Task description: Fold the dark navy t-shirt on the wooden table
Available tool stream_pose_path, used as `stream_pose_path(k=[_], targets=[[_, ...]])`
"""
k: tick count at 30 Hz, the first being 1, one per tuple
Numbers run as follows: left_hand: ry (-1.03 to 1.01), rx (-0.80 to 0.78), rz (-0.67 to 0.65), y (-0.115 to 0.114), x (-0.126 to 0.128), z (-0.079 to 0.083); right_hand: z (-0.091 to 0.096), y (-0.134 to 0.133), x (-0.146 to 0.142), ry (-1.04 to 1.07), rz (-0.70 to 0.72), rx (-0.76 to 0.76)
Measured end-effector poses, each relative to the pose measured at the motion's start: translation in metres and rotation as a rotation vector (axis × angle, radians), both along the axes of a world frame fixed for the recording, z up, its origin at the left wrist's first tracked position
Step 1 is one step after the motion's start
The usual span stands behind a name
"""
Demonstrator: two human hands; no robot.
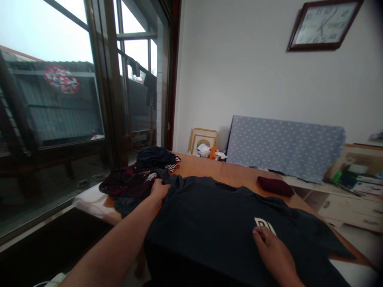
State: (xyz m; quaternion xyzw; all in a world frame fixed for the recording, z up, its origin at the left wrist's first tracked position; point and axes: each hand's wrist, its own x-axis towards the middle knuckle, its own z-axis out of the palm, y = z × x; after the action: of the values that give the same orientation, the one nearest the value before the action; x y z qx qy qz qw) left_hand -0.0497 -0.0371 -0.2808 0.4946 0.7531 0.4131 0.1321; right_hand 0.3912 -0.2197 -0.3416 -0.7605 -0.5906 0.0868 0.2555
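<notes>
A dark grey T-shirt (206, 215) lies spread over the table, its neckline toward the far side and its lower part hanging over the near edge. My left hand (160, 190) is closed on the shirt's left sleeve area, beside a heap of clothes. Over the pale printed logo (259, 221) on the shirt's chest, my right hand (271, 244) is curled closed, with nothing visible in it. Part of the logo is hidden behind that hand.
Crumpled dark clothes (128, 183) are heaped at the table's left end. A folded maroon cloth (275, 186) rests on the wooden table (221, 169) at right. Behind stand a blue dotted cloth (284, 145), a frame (203, 137) and white drawers (350, 209). Glass doors (60, 99) are at left.
</notes>
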Motion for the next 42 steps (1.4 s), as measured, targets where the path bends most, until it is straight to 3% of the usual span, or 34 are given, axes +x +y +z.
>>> stream_pose_path(k=[5, 8, 12, 17, 25, 32, 36, 42], targets=[[0.205, 0.044, 0.065, -0.016, -0.022, 0.01, 0.0, -0.002, 0.002, 0.032, 0.02, -0.025], [0.457, -0.055, 0.058, -0.032, -0.038, 0.011, 0.0, -0.002, 0.003, 0.047, 0.014, -0.028], [0.615, -0.142, 0.023, -0.037, -0.042, 0.013, -0.004, -0.001, 0.006, 0.068, 0.014, -0.049], [0.718, -0.032, -0.027, -0.009, -0.026, 0.025, -0.008, -0.002, 0.007, 0.112, 0.024, -0.076], [0.851, -0.164, -0.202, 0.047, -0.011, 0.033, -0.011, -0.003, 0.009, 0.154, 0.017, -0.101], [0.822, -0.242, -0.318, 0.066, -0.01, 0.024, -0.012, -0.001, 0.011, 0.15, -0.005, -0.064], [0.753, -0.241, -0.294, 0.067, -0.012, 0.022, -0.013, 0.0, 0.012, 0.16, -0.011, -0.037], [0.57, -0.172, -0.169, 0.064, -0.027, 0.031, -0.014, -0.002, 0.013, 0.163, -0.008, -0.076]])
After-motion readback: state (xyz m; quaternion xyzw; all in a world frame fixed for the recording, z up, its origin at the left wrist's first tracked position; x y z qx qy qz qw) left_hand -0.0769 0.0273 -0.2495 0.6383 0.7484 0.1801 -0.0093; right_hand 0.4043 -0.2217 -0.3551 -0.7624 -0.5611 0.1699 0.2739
